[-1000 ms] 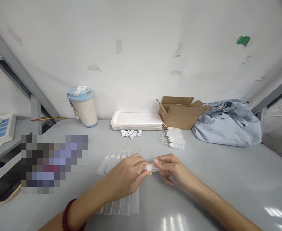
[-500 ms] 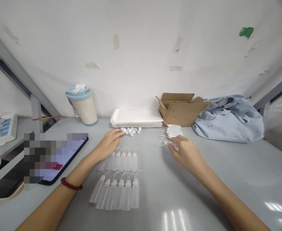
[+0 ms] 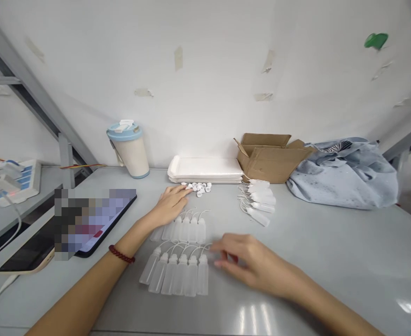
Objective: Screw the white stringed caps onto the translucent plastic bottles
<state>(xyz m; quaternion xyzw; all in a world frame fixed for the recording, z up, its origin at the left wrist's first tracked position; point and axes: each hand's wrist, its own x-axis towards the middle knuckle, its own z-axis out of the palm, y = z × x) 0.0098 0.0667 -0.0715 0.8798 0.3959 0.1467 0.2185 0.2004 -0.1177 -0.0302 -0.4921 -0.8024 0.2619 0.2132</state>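
Observation:
My left hand (image 3: 168, 205) rests at the back of the table, its fingers stretched toward a small pile of white caps (image 3: 201, 189) and touching its left edge. In front of that hand lies a back row of small clear plastic bottles (image 3: 189, 230), each with a thin tube at its neck. A front row of similar bottles (image 3: 180, 276) lies nearer to me. My right hand (image 3: 252, 261) hovers just right of that row, thumb and fingers apart, with nothing visible in it. Further back at right, several more bottles (image 3: 261, 200) lie in a loose group.
A stack of white padded envelopes (image 3: 207, 170) and an open cardboard box (image 3: 273, 163) stand against the wall. Grey-blue cloth (image 3: 345, 177) lies at the right. Toward the left are a tumbler (image 3: 131, 151), two phones side by side (image 3: 26, 254) and a power strip (image 3: 30, 179).
My right hand has let go of a bottle in the right-hand group and come back toward the front row. My left hand stays beside the caps. The view has shifted slightly.

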